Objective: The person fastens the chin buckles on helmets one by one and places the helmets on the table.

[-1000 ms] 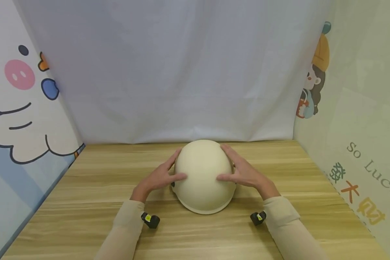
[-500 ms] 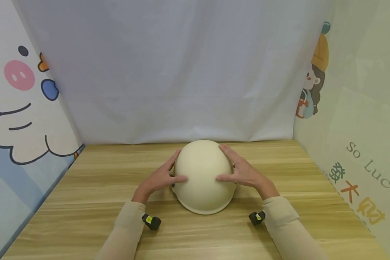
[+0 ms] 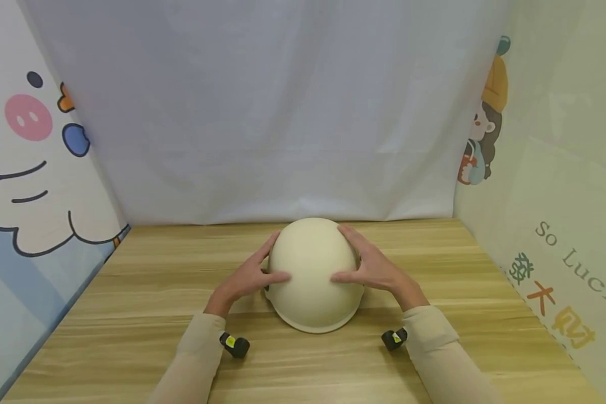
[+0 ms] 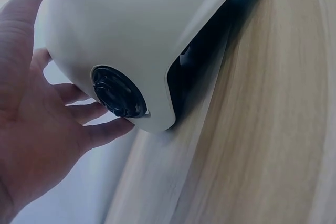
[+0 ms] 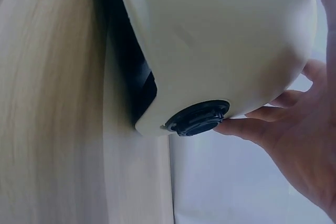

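Note:
A smooth cream helmet (image 3: 315,264) sits dome up on the wooden table, in the middle of the head view. My left hand (image 3: 244,276) holds its left side, thumb on the near face and fingers round the flank. On the opposite side my right hand (image 3: 381,269) grips it in the same way. Fingers touch the shell beside a round black side fitting (image 4: 119,92) in the left wrist view. The right wrist view shows a matching black fitting (image 5: 197,118) near the right fingertips. A dark interior shows under the rim; the helmet's far side is hidden.
The wood-grain table (image 3: 166,252) ends at a pale curtain (image 3: 283,112) behind the helmet. Cartoon-printed panels stand at left (image 3: 45,168) and right (image 3: 545,168). Small black cameras are worn at the left (image 3: 237,346) and right (image 3: 394,339) wrists.
Both hands keep their hold on the helmet, which stays on the table. The right forearm has shifted slightly inward, and the whole head view has drifted a little.

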The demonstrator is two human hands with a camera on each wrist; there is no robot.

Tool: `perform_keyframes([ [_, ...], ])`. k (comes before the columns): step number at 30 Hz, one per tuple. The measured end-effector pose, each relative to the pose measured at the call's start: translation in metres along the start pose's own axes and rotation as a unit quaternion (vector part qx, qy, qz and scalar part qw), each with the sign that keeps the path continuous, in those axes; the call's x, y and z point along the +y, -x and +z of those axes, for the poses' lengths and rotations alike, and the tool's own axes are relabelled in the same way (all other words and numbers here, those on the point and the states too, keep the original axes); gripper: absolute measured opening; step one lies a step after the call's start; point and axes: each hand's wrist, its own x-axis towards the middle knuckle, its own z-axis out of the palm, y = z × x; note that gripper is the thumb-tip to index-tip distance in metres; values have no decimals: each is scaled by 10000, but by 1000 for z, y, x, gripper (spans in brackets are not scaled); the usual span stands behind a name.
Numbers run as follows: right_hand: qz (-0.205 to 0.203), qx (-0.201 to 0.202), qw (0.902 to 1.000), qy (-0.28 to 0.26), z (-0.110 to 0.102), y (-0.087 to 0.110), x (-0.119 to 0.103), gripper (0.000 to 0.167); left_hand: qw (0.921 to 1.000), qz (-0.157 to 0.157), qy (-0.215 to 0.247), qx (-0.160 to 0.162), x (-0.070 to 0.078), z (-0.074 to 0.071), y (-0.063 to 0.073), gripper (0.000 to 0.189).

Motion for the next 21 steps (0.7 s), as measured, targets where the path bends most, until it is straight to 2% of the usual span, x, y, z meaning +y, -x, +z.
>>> perform_keyframes([
  [6,26,41,9997,-260,1,2,2,112,10000,29,-23,8,3,1,-2,103],
  [15,-17,87,9995,-312,2,0,8,111,9998,106,-92,122,4,1,-2,99],
  [21,28,133,9988,-467,2,2,10,110,9994,280,-110,181,7,3,-3,108],
])
